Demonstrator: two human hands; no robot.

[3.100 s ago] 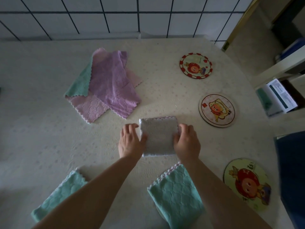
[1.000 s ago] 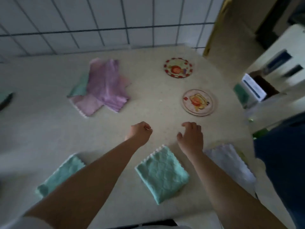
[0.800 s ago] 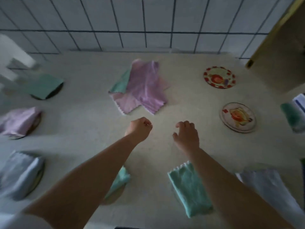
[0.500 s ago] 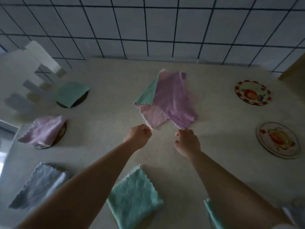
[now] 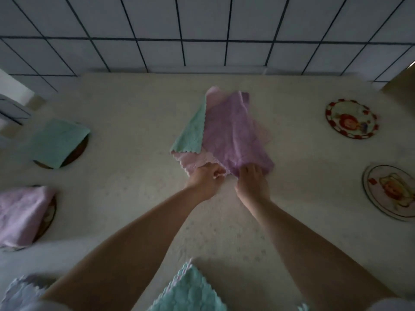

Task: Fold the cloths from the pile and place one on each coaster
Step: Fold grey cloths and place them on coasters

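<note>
Where tiled wall (image 5: 202,30) meets table (image 5: 134,198), hands grip purple cloth (image 5: 231,133).

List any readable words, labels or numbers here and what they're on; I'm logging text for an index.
None can be read.
Far coaster: cartoon figure only, no legible text.
Near coaster: a small red mark beside the figure, too blurred to read.
Cloth pile: no labels visible.

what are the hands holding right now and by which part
The right hand grips the purple cloth at its near corner. The left hand pinches the pink cloth by its near scalloped edge.
</note>
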